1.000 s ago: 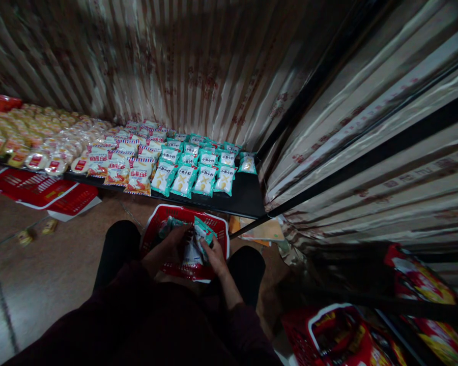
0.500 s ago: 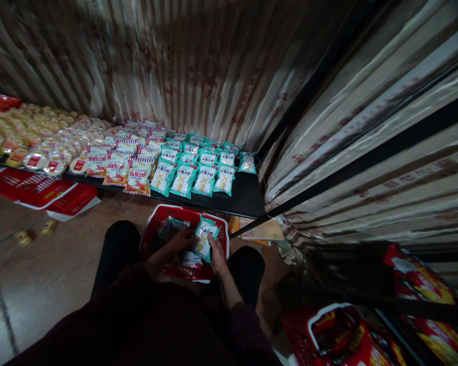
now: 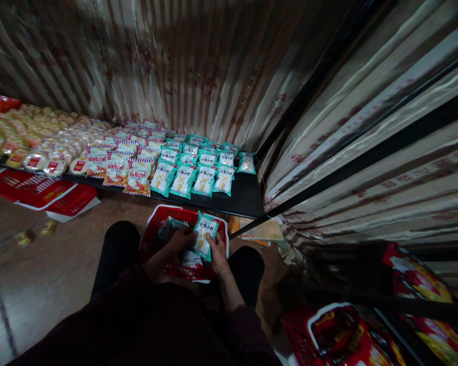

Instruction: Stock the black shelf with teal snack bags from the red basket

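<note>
A teal-and-white snack bag (image 3: 205, 234) is held face up over the red basket (image 3: 148, 229) between my knees. My right hand (image 3: 218, 254) grips its right edge, thumb on the front. On the opposite side, the fingers of my left hand (image 3: 180, 240) close on the bag's left edge. Further packets lie in the basket, partly hidden by my hands and the held bag. Beyond the basket, rows of matching teal snack bags (image 3: 183, 180) stand on a black shelf (image 3: 248, 195). One teal bag (image 3: 246, 163) sits apart at the shelf's right end.
Left along the shelf are orange-and-white snack bags (image 3: 138, 175) and clear-wrapped round snacks (image 3: 55, 162). Another red basket (image 3: 30, 190) is under the shelf. A basket of red packets (image 3: 339, 330) stands at lower right. A black rack bar (image 3: 290, 206) slants past the basket's right side.
The held snack bag has shifted slightly left and up and tilted more to face me. Both hands keep hold of it; the shelf goods have not moved.
</note>
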`<state>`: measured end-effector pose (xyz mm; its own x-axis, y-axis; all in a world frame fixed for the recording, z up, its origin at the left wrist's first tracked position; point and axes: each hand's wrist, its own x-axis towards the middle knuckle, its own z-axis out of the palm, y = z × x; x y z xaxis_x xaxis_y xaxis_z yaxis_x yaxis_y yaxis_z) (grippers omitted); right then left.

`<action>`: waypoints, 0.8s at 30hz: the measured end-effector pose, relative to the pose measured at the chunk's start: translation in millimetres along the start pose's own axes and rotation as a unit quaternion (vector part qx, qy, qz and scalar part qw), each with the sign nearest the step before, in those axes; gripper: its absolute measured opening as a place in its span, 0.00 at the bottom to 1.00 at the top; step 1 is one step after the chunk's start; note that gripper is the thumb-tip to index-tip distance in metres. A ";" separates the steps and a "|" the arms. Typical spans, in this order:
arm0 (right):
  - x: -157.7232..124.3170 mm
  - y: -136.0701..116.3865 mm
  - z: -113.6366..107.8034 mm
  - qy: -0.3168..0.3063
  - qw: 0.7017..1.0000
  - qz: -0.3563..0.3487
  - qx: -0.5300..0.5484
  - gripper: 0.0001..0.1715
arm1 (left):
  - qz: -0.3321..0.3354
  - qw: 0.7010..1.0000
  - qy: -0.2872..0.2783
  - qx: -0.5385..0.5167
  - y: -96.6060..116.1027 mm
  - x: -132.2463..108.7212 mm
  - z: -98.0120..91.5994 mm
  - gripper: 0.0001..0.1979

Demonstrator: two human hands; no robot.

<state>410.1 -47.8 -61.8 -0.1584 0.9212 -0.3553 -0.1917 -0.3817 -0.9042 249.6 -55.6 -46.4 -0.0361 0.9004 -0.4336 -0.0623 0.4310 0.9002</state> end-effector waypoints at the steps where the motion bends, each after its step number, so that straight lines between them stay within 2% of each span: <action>1: 0.2 -1.6 -0.2 0.004 1.000 0.003 0.006 0.30 | 0.001 1.000 -0.002 -0.002 2.0 -0.6 0.5 0.21; 6: 2.4 -7.2 -0.8 0.025 1.000 0.002 0.013 0.28 | 0.011 1.000 0.002 0.006 11.8 -2.9 2.1 0.19; 11: 2.3 -12.6 2.8 0.038 0.999 -0.016 0.014 0.30 | 0.035 0.997 0.062 0.034 14.2 -4.1 9.4 0.13; 17: -4.6 -17.8 7.2 0.047 0.998 -0.025 0.027 0.29 | 0.141 0.966 0.166 0.140 17.1 -11.1 23.8 0.09; 24: -6.6 -20.3 6.3 0.089 0.992 -0.074 -0.057 0.29 | 0.210 0.940 0.175 0.204 30.3 -31.5 33.5 0.08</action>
<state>409.0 -46.6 -39.6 0.0389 0.9691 -0.2437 -0.0887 -0.2396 -0.9668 282.2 -69.0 -4.0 -0.3022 0.9524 0.0402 0.4148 0.0934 0.9051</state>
